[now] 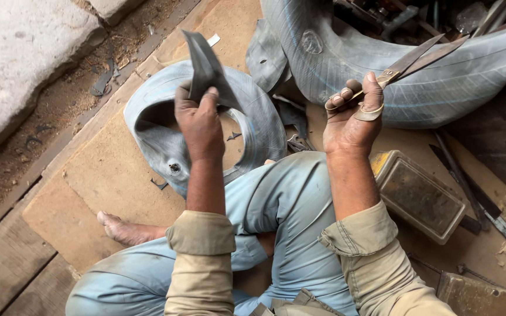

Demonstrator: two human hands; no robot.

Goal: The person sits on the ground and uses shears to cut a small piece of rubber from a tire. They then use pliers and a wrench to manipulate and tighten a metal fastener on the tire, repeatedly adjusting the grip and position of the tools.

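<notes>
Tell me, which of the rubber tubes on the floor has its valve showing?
The smaller tube, curled on the board below the left hand; its round valve shows near the knee. The bigger tube behind the scissors shows none.

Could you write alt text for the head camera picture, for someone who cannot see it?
A seated person's left hand holds up a dark rubber piece, and the right hand grips open scissors. Grey inner tubes lie on the board ahead.

we raise both forearms, sleeves rolled to the elbows. our left hand (pixel 199 120) is pinched closed, thumb against fingertips, knuckles up. our right hand (pixel 352 114) curls shut, thumb up, fingers (pixel 341 96) folded inward, wrist bent back.
</notes>
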